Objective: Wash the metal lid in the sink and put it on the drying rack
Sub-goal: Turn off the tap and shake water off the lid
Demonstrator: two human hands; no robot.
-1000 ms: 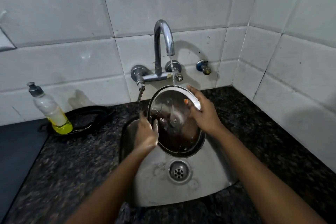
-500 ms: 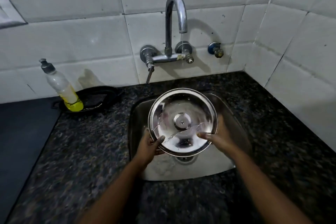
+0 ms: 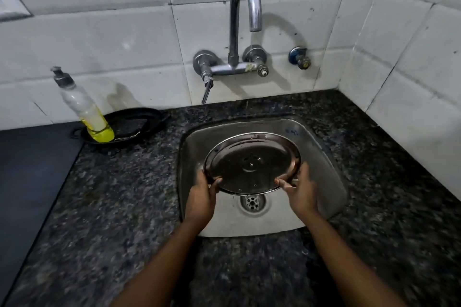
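Observation:
The round metal lid (image 3: 252, 163) hangs above the steel sink (image 3: 316, 154), tilted with its dark inner face toward me. My left hand (image 3: 203, 194) grips its lower left rim, thumb over the edge. On the lower right rim sits my right hand (image 3: 300, 188), thumb on the inner face. The sink drain (image 3: 252, 202) shows just below the lid. No water runs from the chrome tap (image 3: 245, 2) on the tiled wall. No drying rack is in sight.
A soap bottle (image 3: 83, 107) with yellow liquid stands in a black dish (image 3: 132, 124) left of the sink. Speckled dark granite counter (image 3: 112, 207) surrounds the basin. A black surface (image 3: 27, 169) lies at far left. White tiled walls (image 3: 411, 70) close the back and right.
The lid has come away from the tap's stream and dropped lower over the sink, then tipped from its shiny face to its dark inner side. Water no longer runs. Both hands kept hold.

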